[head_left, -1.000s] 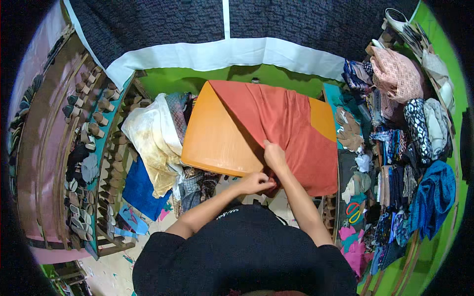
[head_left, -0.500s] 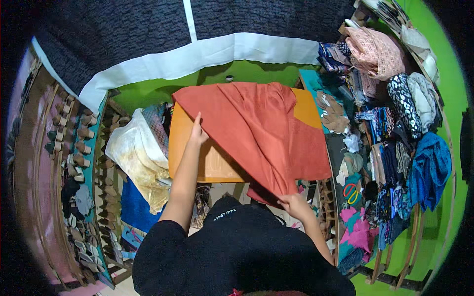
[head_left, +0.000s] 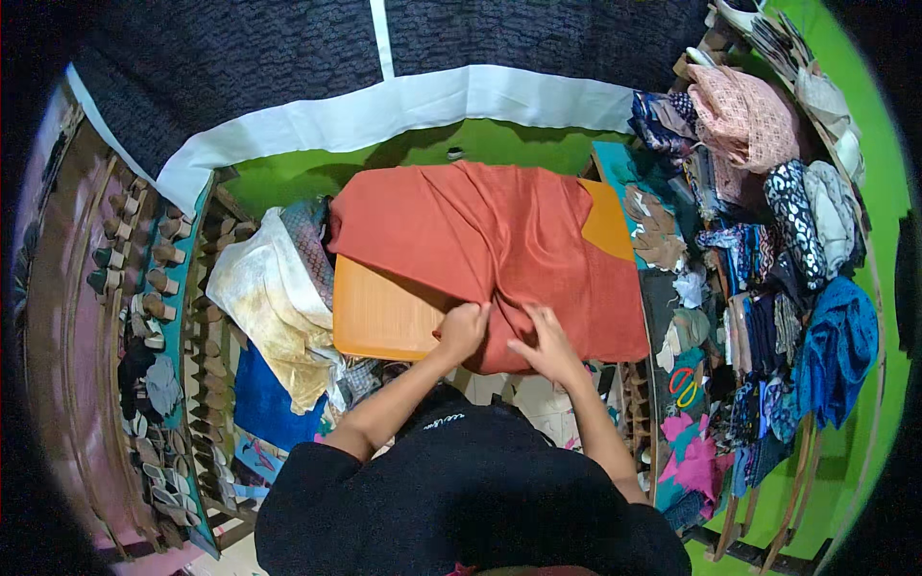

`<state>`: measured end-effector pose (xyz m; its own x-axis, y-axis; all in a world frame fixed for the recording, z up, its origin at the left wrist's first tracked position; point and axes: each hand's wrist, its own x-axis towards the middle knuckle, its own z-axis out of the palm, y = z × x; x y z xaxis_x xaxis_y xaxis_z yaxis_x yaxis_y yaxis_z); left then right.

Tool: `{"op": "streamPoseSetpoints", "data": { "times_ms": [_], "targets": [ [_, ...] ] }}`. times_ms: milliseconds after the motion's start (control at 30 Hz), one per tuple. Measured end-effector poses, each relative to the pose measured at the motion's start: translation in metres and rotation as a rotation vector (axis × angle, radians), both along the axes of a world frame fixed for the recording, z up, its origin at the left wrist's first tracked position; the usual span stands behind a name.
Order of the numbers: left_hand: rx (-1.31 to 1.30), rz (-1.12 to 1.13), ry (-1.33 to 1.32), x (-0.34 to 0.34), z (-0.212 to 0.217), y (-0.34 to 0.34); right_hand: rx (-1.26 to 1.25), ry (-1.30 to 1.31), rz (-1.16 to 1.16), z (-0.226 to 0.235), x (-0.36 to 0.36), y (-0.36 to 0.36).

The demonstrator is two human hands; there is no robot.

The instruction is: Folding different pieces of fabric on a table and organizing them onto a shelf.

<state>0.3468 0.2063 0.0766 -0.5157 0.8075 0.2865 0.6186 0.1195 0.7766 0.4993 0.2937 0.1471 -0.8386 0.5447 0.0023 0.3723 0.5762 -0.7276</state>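
Rust cloth [head_left: 499,240] spread over orange tabletop [head_left: 379,317], near edge hanging off. Left hand [head_left: 463,331] fisted on that hem; right hand [head_left: 547,348] pressing flat, fingers spread, gripping nothing. Best: hold the hem taut, smooth wrinkles outward, square edges.

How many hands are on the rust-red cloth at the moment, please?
2. The left hand grips a fold at the near edge of the rust-red cloth; the right hand lies on it just beside. No other hands show.
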Motion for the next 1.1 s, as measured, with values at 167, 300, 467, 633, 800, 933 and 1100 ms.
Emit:
{"op": "streamPoseSetpoints", "data": {
  "times_ms": [167, 300, 467, 633, 800, 933, 1100],
  "targets": [
    [-0.108, -0.299, -0.058, 0.045, -0.023, -0.032, 0.353, -0.321, 0.001, 0.023, -0.100, -0.024],
    [-0.050, -0.299, -0.010, 0.039, -0.036, -0.043, 0.351, -0.559, -0.054, -0.051, -0.130, -0.017],
    [-0.158, -0.106, -0.761, -0.021, -0.043, -0.076, 0.270, -0.247, 0.043, -0.063, -0.097, 0.015],
    [0.315, 0.105, -1.755, -0.107, -0.075, -0.082, 0.001, 0.005, -0.009, -0.011, -0.046, 0.014],
    [0.739, 0.188, -1.790, -0.143, -0.076, -0.074, -0.135, -0.198, 0.037, -0.009, 0.029, -0.013],
    [0.871, 0.401, -1.607, -0.181, -0.106, -0.097, -0.343, -0.162, -0.011, -0.039, 0.091, -0.039],
    [0.854, 0.811, -1.071, -0.180, -0.097, -0.099, -0.247, -0.350, -0.025, -0.060, 0.118, -0.056]
  ]
}}
